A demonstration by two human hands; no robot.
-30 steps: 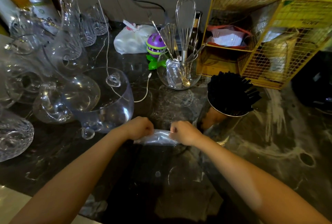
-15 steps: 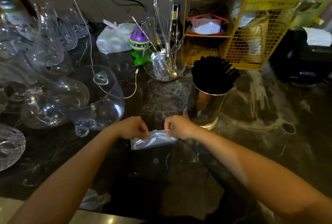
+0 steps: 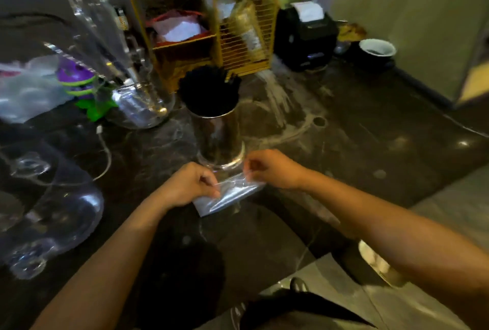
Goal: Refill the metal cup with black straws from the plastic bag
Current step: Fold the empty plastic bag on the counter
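Both hands pinching clear plastic bag (image 3: 229, 193) near shiny metal cup (image 3: 218, 136): left hand (image 3: 189, 186), right hand (image 3: 272, 168). Cup looking full of black straws (image 3: 209, 90) already. Prob folding empty bag rn; next, stash it w/o bumping cup.

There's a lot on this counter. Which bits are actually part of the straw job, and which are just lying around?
Part of the job:
- metal cup
- black straws standing in it
- plastic bag, pinched by the left hand and right hand

Just lying about:
- yellow wire rack
- receipt printer
- purple and green toy
- clear glassware
- white cable
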